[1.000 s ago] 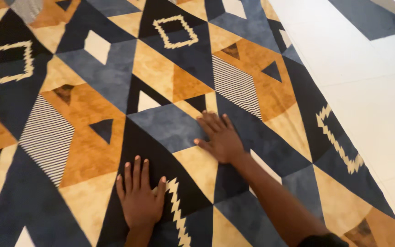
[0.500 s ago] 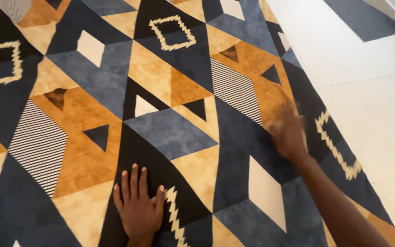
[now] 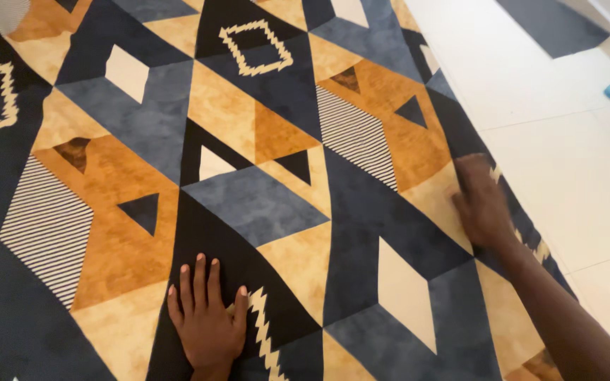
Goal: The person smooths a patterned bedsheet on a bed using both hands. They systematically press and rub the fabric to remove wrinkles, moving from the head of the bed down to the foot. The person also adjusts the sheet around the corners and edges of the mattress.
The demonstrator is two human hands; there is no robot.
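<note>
Left hand [image 3: 206, 321] fingers lie extended, flat, gripping nothing, pinning the geometric patterned rug [image 3: 248, 141] on the white tiled floor [image 3: 559, 148]. Right hand [image 3: 483, 201] presses open-palmed near the rug's right edge. Maintain even pressure; sweep outward.

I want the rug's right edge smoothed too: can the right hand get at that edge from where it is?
Probably yes. The right hand already lies flat on the rug close to its right edge, with only bare rug between it and the white floor tiles. The left hand rests flat well away, so nothing blocks it.
</note>
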